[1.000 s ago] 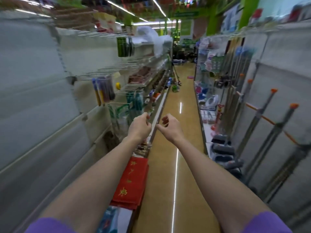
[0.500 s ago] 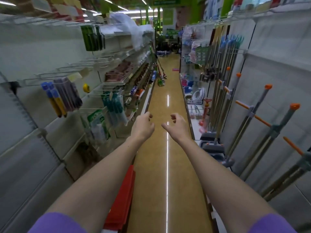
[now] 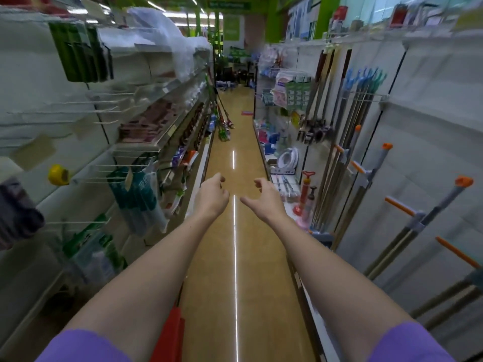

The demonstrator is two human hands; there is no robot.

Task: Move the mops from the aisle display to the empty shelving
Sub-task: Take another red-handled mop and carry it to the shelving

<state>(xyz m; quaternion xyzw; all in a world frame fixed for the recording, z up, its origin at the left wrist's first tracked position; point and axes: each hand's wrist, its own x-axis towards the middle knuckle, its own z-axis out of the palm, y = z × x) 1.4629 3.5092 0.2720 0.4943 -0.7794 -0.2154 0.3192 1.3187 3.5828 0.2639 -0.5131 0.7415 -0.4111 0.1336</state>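
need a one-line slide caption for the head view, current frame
Both arms stretched down a store aisle, left hand and right hand empty, orange-capped mops leaning on the right-side shelving.

Definitely a shop, looks like the household goods aisle of a discount store or supermarket. Long white shelving (image 3: 162, 142) runs down both sides of a shiny tan floor (image 3: 235, 257), with packaged stuff hanging off wire peg hooks (image 3: 104, 111) on the left. On the right there's mops (image 3: 371, 184) and broom handles (image 3: 324, 100) leaning in a row, plus a red plunger (image 3: 304, 192). Green hanging signs (image 3: 230, 5) and strip lights overhead.
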